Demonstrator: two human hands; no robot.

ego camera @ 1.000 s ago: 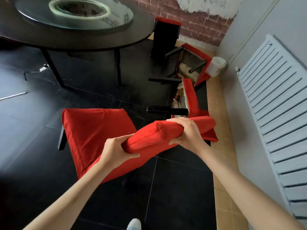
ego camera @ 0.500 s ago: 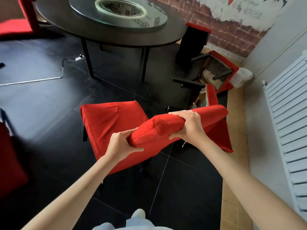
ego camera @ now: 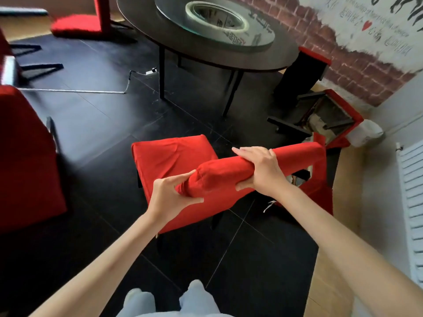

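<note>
Left hand [ego camera: 170, 197]: clamped on the left end of the backrest [ego camera: 219, 177], fingers above, thumb below. An end grip of this kind gives leverage to steer or tilt the chair [ego camera: 169, 156].

Chair: directly in front of the person on the dark floor [ego camera: 91, 110], seat facing away toward the table [ego camera: 229, 62] and well apart from it. Whether all legs touch the floor cannot be told.

Right hand [ego camera: 261, 170]: wrapped over the backrest top near its middle, fingers on the far side, thumb on the near side. Two spaced grips share the load; the judged purpose is to lift or drag the chair.

Further right, an overturned chair [ego camera: 329, 115] lies apart.
</note>
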